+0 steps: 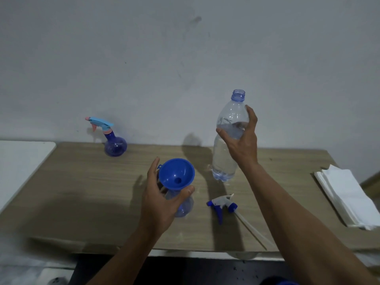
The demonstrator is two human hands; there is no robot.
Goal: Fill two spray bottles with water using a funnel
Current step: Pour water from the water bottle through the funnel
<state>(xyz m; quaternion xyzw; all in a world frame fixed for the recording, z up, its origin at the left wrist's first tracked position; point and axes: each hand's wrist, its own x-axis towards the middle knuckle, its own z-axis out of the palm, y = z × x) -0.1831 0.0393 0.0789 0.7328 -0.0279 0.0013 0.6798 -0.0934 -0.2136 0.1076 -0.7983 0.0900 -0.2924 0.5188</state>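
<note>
While both hands are busy, the count runs left to right: one white surface (22, 161) at far left, butted against one wooden table (82, 194). Two spray bottles in all.

First one, capped spray bottle (115, 148): round blue body, light-blue and pink trigger head on. It stands upright at the back of the table near the wall (185, 58), well apart from the hands.

Left hand (158, 204) comes next, forearm reaching in from the near edge. Its thumb wraps the near side and its fingers rise along the far left side, clamped on the neck of the uncapped spray bottle (185, 207). That one is clear blue with a round body and stands on the table centre.

One blue funnel (176, 174) sits in that bottle's mouth, bowl up, rim just beside the left fingers.

One loose trigger head (223, 204), white and blue, lies on its side just right of that bottle. Its white dip tube trails toward the near edge.

One clear water bottle (226, 153) is next, cap off, partly filled, held roughly upright right of the funnel. Cannot tell whether its base touches the table.

Right hand (243, 145) has its arm stretched forward. Thumb on the left side, fingers curled round the right, closed on the water bottle's upper body.

One stack of white napkins (347, 198) lies at the table's right end, untouched.
</note>
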